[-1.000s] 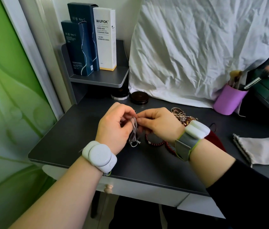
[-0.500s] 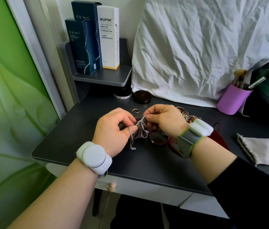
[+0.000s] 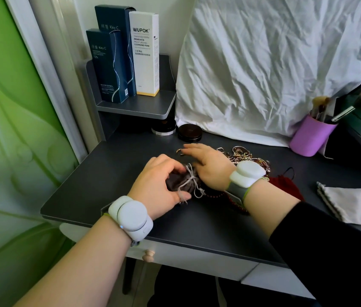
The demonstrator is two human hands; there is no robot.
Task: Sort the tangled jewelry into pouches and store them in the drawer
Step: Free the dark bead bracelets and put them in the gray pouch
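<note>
Nearest, at the desk's front edge: white drawer front w/ a small round wooden knob (image 3: 148, 255), drawer closed. Above it the dark grey matte desk top (image 3: 100, 187).

L hand (image 3: 159, 185) lies on the desk w/ fingers curled round a small dark grey fabric drawstring pouch (image 3: 180, 181), thumb at its near side; the pouch's pale cord (image 3: 191, 181) is wound round the neck, loose ends trailing toward the front. R hand (image 3: 208, 165) sits just beside the pouch, palm down, fingers straight & spread, holding nothing; fingertips reach toward a small gold ring (image 3: 179, 151) on the desk, contact unclear.

Under/behind the R wrist: string of dark red beads (image 3: 217, 194) & a dark red cloth pouch (image 3: 286, 187). Far R, a flat light grey cloth pouch (image 3: 352, 204).

Behind the R hand: tangled heap of gold & silver jewelry (image 3: 246, 155). Further back: round black lidded jar (image 3: 190, 132), purple cup of makeup brushes (image 3: 311, 137), crumpled white sheet (image 3: 274, 63). On a small grey shelf (image 3: 137, 107): two dark teal boxes (image 3: 108, 65) & a white WUPOK box (image 3: 144, 54).
</note>
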